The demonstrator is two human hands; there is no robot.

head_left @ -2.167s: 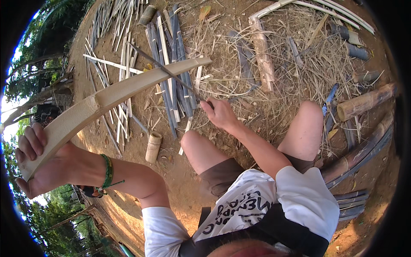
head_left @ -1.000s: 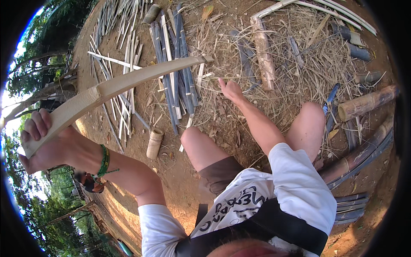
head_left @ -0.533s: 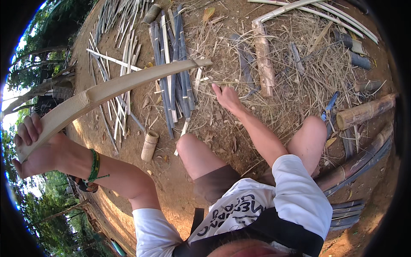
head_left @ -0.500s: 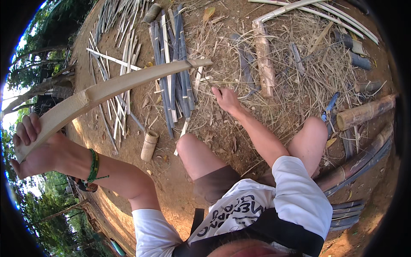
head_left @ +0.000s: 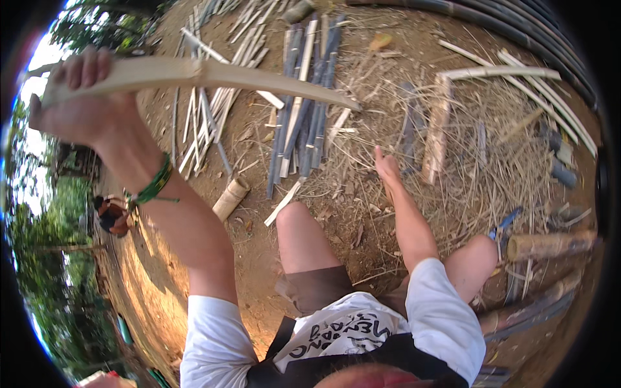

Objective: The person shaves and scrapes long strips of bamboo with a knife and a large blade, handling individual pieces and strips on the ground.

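My left hand (head_left: 87,97), out at the far left, has its fingers wrapped round one end of a long, pale split bamboo strip (head_left: 259,79). The strip is slightly bowed, with a node along it. It reaches rightward above the ground, and its tapered tip ends short of my right hand. Over the litter of shavings, my right hand (head_left: 388,169) is closed, with one finger or the thumb pointing away from me. Whatever it grips, if anything, is too small and blurred to name. An upright-lying peeled bamboo piece (head_left: 438,132) is just to its right.
Dark and pale bamboo slats (head_left: 301,103) lie in a pile ahead. A short bamboo tube (head_left: 231,199) rests near my left knee. Thin shavings (head_left: 491,161) cover the ground at right, near a blue-handled tool (head_left: 506,223) and a cut bamboo log (head_left: 550,246). Another person (head_left: 113,215) is far left.
My left hand has risen and moved farther away, bringing the strip closer to level. The right hand has moved slightly away from me. The whole view has shifted.
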